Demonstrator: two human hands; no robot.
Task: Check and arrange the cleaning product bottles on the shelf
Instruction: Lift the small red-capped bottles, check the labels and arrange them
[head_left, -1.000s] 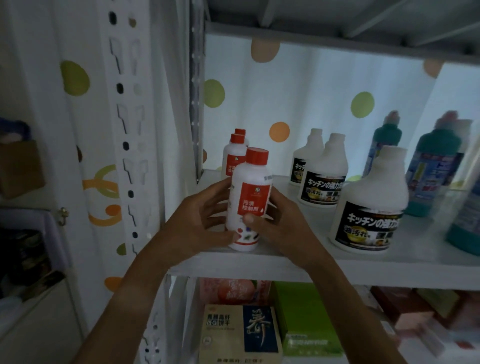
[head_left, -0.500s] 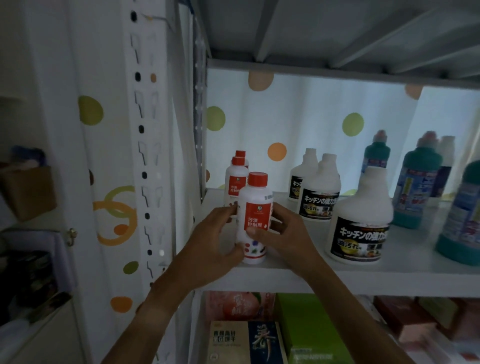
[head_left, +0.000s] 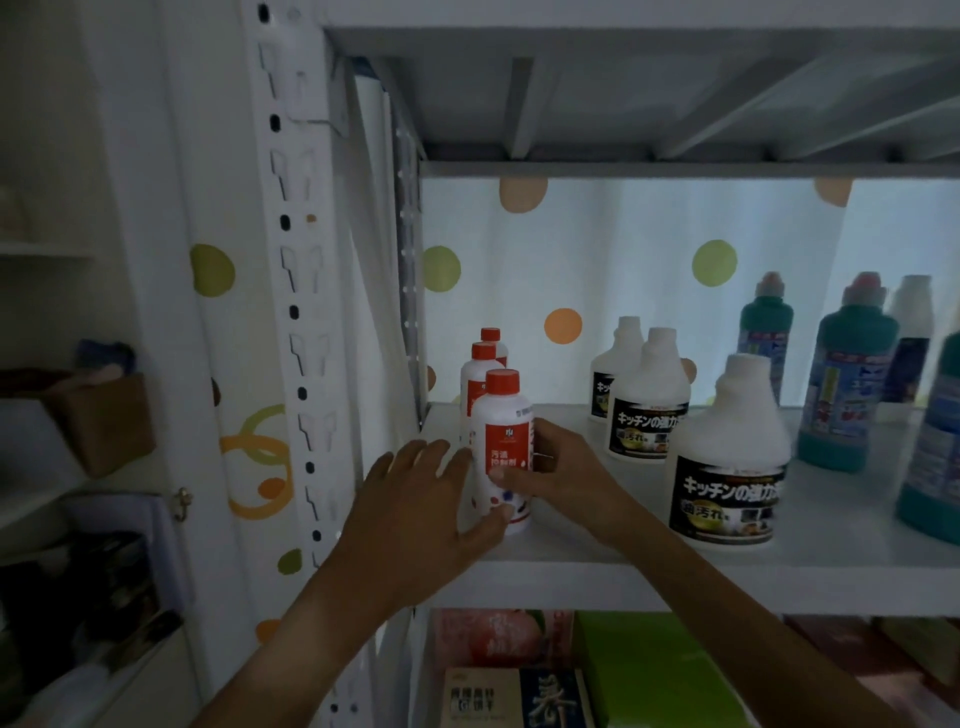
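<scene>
A small white bottle with a red cap and red label (head_left: 503, 415) stands upright at the front left of the white shelf (head_left: 675, 571). My right hand (head_left: 558, 475) grips it from the right, thumb across the label's lower edge. My left hand (head_left: 415, 499) lies against its left side with fingers spread and fairly straight, thumb under the bottle's base area. Two more red-capped bottles (head_left: 480, 364) line up behind it. Three white bottles with black labels (head_left: 727, 457) stand in a diagonal row to the right.
Teal and blue bottles (head_left: 841, 374) stand at the shelf's right. A perforated white upright (head_left: 298, 312) borders the shelf on the left. Boxes (head_left: 519, 696) sit on the shelf below. A brown box (head_left: 98, 421) rests on a side shelf at left.
The red-capped bottle was set down and pushed back into line with the two behind it. My left hand's fingers have loosened and spread off the bottle. The view has tilted up.
</scene>
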